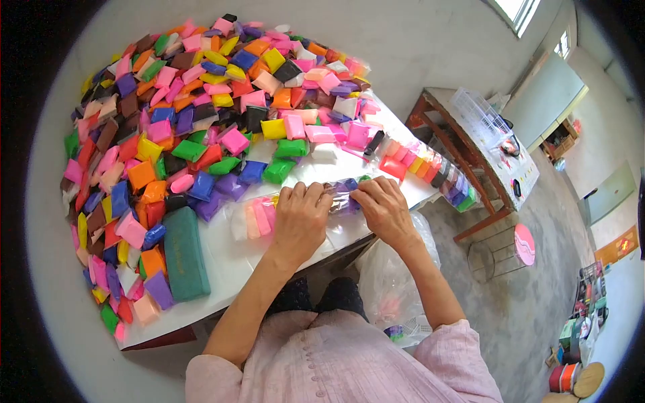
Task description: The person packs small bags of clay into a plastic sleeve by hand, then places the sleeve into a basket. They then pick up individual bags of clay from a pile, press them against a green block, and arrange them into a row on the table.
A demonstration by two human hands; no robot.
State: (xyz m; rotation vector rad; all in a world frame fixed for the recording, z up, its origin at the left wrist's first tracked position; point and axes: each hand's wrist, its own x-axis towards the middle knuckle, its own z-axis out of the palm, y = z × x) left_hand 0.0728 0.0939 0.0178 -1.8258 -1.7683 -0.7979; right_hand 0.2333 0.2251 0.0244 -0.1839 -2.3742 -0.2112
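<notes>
A long clear plastic bag (342, 197) lies across the white table, holding a row of small soft colored packets. Pale and pink packets (259, 217) show at its left end; purple and dark ones show between my hands. My left hand (302, 213) is closed over the middle of the bag, fingers bent down onto it. At the right end, my right hand (384, 209) pinches the plastic. Beyond both hands, green packets (285, 159) and a blue packet (252, 172) lie close by. My fingers and palms hide part of the row.
A large heap of colored packets (195, 127) covers the table's left and back. A green case (187, 254) lies left. Another filled row of packets (433, 166) lies at the right edge. A clear sack (396, 275) hangs below; a pink-topped stool (525, 244) stands right.
</notes>
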